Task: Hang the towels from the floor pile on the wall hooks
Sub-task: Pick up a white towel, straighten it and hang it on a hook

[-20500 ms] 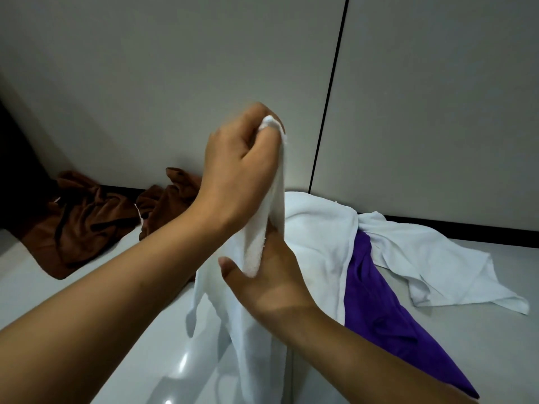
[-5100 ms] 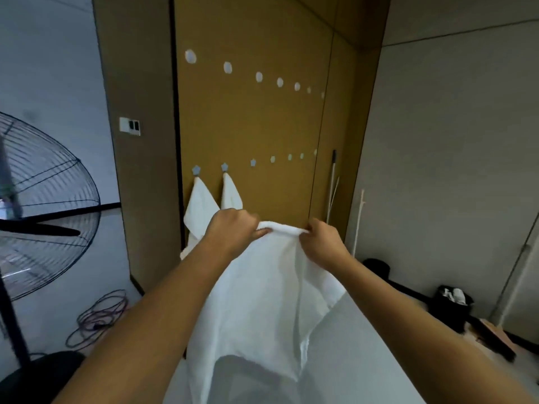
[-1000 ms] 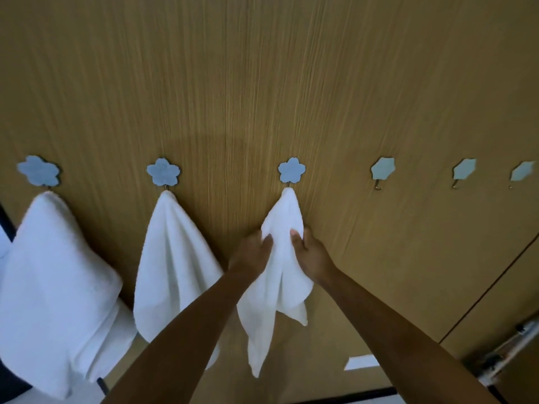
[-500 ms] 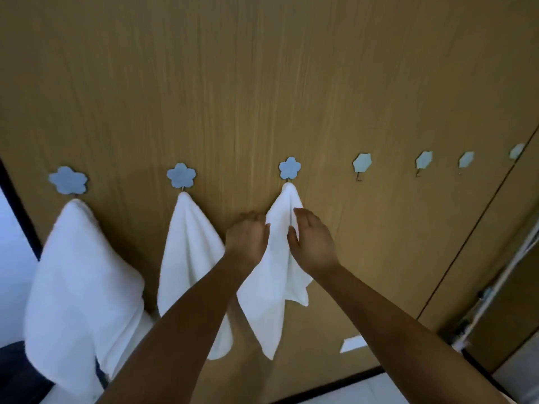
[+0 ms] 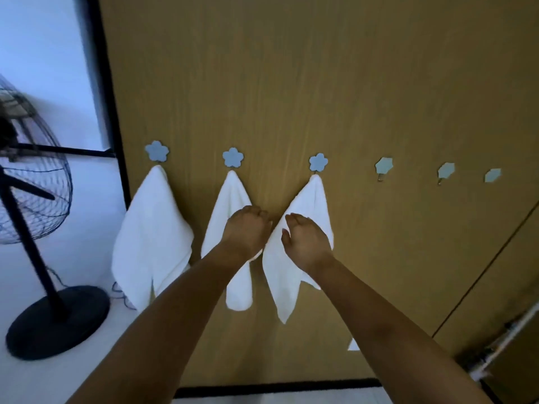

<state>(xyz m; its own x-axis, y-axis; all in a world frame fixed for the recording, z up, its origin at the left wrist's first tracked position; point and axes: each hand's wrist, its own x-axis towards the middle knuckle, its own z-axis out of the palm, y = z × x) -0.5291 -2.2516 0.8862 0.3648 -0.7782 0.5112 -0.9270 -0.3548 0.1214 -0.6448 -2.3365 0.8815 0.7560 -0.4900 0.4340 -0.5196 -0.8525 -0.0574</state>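
Observation:
Three white towels hang from blue flower-shaped hooks on the wooden wall panel (image 5: 291,83): the first towel (image 5: 151,228), the second towel (image 5: 230,196) and the third towel (image 5: 313,202) under its hook (image 5: 318,162). My left hand (image 5: 248,228) is in front of the gap between the second and third towels, fingers loosely curled, with no cloth visible in them. My right hand (image 5: 306,240) hovers in front of the third towel, fingers relaxed and holding nothing. The floor pile is out of view.
To the right along the same row are three bare hooks (image 5: 384,166), (image 5: 446,170), (image 5: 493,175). A black standing fan (image 5: 29,185) with a round base (image 5: 58,316) stands on the floor at the left. A pole leans at the lower right (image 5: 510,330).
Both hands have let go of the third towel and drawn back from it. The view has pulled back and turned left, bringing the fan into sight.

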